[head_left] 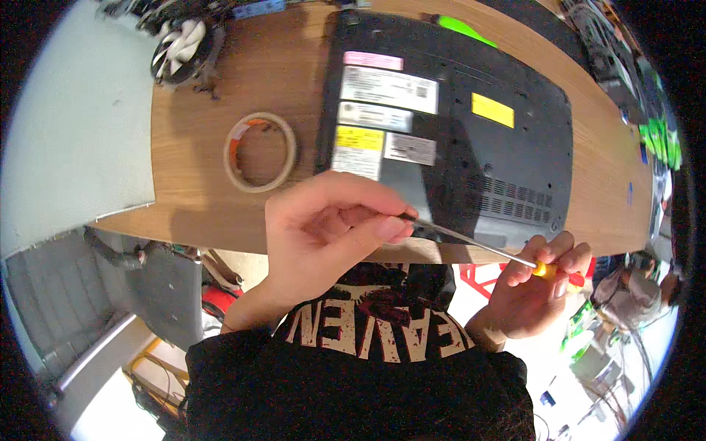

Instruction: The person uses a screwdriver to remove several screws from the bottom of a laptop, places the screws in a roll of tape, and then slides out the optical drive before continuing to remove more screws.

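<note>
A screwdriver point(471, 239) with a long thin metal shaft and a red and yellow handle is held slantwise above the table's near edge. My right hand point(533, 294) is closed around its handle with the fingertips. My left hand point(331, 231) pinches the dark tip end between thumb and forefinger; whether a small screw is there too, I cannot tell. Just beyond both hands lies a black laptop point(456, 154), underside up, with white, yellow and pink labels and a vent grille. My left hand covers part of its near left corner.
A roll of tape point(229, 158) lies on the wooden table point(198, 198) left of the laptop. Farther back on the left is a fan point(180, 51) with white blades. A bright green tool or handle point(467, 31) sits behind the laptop. Cables and green items crowd the right side.
</note>
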Action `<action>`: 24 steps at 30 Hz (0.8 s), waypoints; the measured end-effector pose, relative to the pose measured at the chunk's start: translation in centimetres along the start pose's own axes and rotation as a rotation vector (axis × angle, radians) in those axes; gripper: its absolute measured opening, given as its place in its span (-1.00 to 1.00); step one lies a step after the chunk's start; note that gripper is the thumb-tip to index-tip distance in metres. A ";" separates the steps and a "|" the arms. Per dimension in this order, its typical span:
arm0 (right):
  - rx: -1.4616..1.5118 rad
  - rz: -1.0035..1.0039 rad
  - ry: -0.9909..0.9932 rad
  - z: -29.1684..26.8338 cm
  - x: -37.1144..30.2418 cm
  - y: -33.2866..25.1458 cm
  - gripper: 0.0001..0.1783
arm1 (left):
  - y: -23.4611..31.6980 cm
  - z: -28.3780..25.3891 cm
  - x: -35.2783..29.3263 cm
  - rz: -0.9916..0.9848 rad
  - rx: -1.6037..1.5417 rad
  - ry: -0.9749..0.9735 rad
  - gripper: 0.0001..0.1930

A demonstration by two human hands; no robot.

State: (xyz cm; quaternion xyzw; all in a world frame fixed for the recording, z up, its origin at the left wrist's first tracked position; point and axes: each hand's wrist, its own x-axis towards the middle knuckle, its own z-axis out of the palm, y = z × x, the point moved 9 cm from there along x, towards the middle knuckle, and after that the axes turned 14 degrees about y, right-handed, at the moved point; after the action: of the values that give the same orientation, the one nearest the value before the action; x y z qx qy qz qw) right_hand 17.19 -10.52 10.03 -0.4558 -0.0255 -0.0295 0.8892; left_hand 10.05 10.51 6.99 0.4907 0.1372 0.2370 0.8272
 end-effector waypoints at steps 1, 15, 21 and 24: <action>-0.008 -0.006 0.007 -0.9 0.2 -0.6 -0.73 | -0.4 1.1 0.0 -0.028 -0.057 -0.074 -0.82; 0.017 -0.109 0.207 -9.2 3.7 -3.3 -0.76 | -5.2 7.7 3.2 -0.128 0.255 -0.230 -0.79; -0.041 -0.098 0.183 -6.8 6.8 -3.6 -0.73 | -4.8 9.6 4.7 -0.154 0.307 -0.267 -0.78; -0.050 -0.068 0.154 -5.9 7.8 -3.1 -0.73 | -5.0 9.6 5.4 -0.168 0.238 -0.246 -0.75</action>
State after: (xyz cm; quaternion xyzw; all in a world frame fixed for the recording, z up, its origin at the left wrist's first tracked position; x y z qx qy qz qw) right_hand 24.86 -17.31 9.66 -0.4729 0.0284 -0.0952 0.8755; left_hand 20.32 4.20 7.27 0.5973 0.1026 0.0875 0.7906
